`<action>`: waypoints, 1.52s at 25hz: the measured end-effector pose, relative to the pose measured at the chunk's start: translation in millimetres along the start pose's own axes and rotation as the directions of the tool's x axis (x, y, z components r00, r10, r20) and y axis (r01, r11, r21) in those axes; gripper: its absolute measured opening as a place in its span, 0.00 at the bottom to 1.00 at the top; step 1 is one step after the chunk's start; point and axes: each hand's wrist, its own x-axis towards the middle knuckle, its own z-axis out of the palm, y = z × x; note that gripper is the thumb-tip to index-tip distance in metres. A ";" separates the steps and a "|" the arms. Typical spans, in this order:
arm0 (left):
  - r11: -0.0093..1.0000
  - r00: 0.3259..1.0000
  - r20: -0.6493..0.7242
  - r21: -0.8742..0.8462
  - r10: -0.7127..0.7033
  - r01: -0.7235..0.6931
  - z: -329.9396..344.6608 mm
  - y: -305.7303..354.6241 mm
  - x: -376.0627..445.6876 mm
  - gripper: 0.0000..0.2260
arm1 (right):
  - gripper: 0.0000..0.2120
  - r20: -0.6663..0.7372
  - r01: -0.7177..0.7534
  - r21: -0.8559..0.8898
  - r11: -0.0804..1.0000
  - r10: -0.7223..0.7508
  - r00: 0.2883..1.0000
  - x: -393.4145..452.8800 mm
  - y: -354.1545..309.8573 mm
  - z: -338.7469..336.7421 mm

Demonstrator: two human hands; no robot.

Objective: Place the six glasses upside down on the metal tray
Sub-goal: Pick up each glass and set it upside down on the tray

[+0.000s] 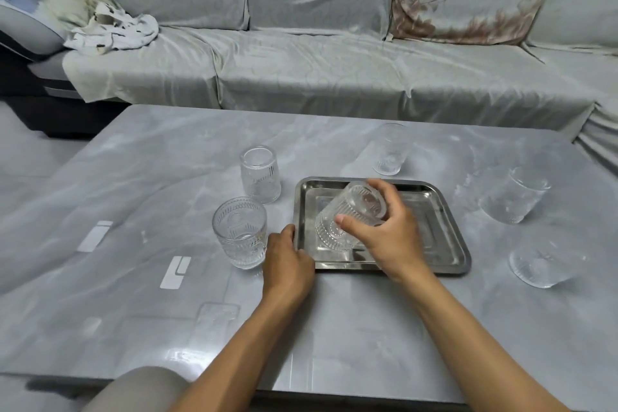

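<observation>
A rectangular metal tray [444, 211] lies on the grey table. My right hand [391, 237] grips a ribbed clear glass [341, 221], tilted mouth-down over the tray's left part. My left hand [287, 264] rests on the tray's left front edge, fingers curled on the rim. Left of the tray an upright glass [240, 237] stands close to my left hand, and another glass [260, 174] sits behind it, base up. Beyond the tray's far edge stands a glass [389, 150]. Right of the tray are two more glasses [513, 196] [543, 261].
The grey marbled table [167, 177] carries white rectangular marks [175, 272] at the left front. A cloth-covered sofa [317, 60] runs behind the table, with crumpled cloth [113, 32] at its left end. My knee [140, 388] shows at the near edge.
</observation>
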 end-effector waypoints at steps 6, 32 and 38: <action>1.000 1.000 -0.002 0.012 0.024 -0.024 0.5 -0.8 2.0 0.11 | 0.38 0.127 0.179 -0.219 0.959 -0.153 0.980 0.0 -3.0 22.6; 0.973 0.891 -0.442 -0.144 0.100 -0.180 -87.9 16.5 6.3 0.33 | 0.13 -0.157 0.101 0.062 0.993 -0.090 0.983 -38.5 -23.3 -11.1; 0.480 0.906 -0.115 -0.817 0.407 -0.319 -72.1 42.1 -16.1 0.25 | 0.18 0.236 -0.250 0.569 0.783 0.136 0.962 -37.0 -45.2 -16.8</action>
